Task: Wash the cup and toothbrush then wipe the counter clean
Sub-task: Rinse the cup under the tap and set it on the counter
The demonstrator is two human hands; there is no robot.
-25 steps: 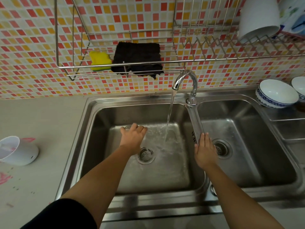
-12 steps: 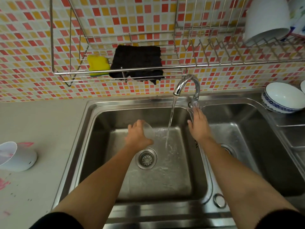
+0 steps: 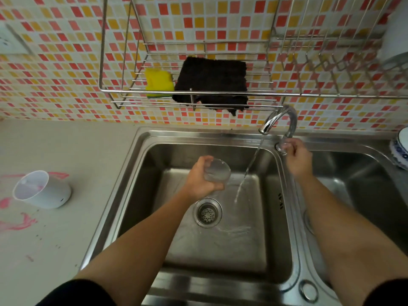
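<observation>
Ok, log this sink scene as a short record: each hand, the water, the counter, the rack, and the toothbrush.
left hand: grips clear cup over the left basin, above the drain
right hand: fingers curled round tap handle at the faucet base
water: running, thin stream falling just right of the cup, not into it
counter: pink smears; white container tipped, opening facing left
rack: yellow sponge beside black cloth
toothbrush: not in view

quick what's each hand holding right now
Left hand: grips the clear cup over the sink.
Right hand: grips the tap handle.
</observation>
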